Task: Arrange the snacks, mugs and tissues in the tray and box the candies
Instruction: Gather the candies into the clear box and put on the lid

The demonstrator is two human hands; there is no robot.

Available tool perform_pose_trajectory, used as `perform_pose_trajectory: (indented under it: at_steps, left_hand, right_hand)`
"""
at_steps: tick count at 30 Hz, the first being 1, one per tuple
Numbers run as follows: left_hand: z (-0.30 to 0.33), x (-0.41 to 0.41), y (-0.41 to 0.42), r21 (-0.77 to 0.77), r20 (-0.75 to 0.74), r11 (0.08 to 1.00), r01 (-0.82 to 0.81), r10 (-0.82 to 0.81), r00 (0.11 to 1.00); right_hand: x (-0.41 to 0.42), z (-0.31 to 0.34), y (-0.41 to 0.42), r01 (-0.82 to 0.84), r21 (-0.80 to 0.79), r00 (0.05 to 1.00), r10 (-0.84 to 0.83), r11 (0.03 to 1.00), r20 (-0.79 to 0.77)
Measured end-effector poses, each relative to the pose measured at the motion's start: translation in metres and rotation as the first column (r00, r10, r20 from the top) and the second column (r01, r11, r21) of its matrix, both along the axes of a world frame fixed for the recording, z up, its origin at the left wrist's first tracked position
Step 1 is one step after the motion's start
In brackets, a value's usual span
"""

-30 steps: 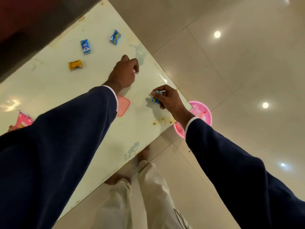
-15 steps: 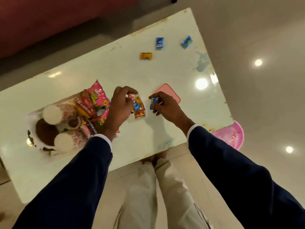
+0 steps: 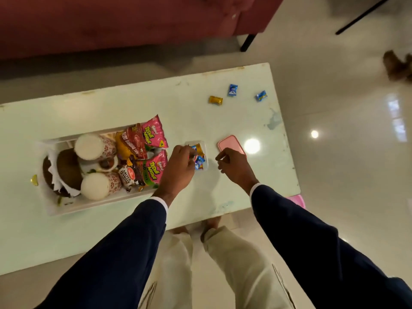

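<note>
Clear plastic candy box [image 3: 201, 157] sat mid-table, tray [image 3: 66, 208] at its 9 o'clock. My left hand [image 3: 178, 169] was pinching a candy into it, right hand [image 3: 234, 166] loosely curled, empty. Boxing step; next I'd need the three loose candies [image 3: 232, 90] at 1 o'clock, then the pink lid [image 3: 229, 144].

On the table [image 3: 89, 230], the tray [image 3: 66, 207] lies left, the candy box [image 3: 201, 158] beside it, the lid [image 3: 230, 144] further right, three candies [image 3: 233, 89] behind.
</note>
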State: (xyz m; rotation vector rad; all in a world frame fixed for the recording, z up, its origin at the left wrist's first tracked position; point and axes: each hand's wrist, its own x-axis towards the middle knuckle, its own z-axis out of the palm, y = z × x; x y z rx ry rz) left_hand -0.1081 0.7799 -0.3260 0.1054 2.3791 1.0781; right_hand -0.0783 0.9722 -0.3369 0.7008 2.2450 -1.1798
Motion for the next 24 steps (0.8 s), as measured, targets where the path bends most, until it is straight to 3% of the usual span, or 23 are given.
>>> perform_pose_trajectory:
  at_steps: [4,8,14,21,24]
  left_hand:
    - [-0.001,-0.02,0.01,-0.009,-0.039,0.999,0.033,-0.033,0.999]
    - [-0.011,-0.064,0.042,-0.051,-0.073,0.997,0.063,-0.066,0.995]
    - [-0.042,-0.136,0.103,-0.257,-0.066,0.947,0.195,-0.219,0.974]
    - [-0.081,-0.166,0.134,-0.501,-0.113,0.818,0.283,-0.386,0.916]
    - [-0.088,-0.161,0.139,-0.547,-0.179,0.791,0.274,-0.43,0.885]
  right_hand:
    - [-0.028,0.0,0.04,-0.049,0.138,0.998,0.054,0.989,-0.031]
    - [-0.079,-0.014,0.082,-0.06,0.231,0.981,0.101,0.971,-0.168]
    - [-0.154,-0.049,0.115,-0.18,0.309,0.926,0.266,0.934,-0.267]
    - [-0.196,-0.084,0.12,-0.434,0.508,0.784,0.59,0.744,-0.194]
    - [-0.19,-0.089,0.125,-0.432,0.493,0.758,0.6,0.755,-0.255]
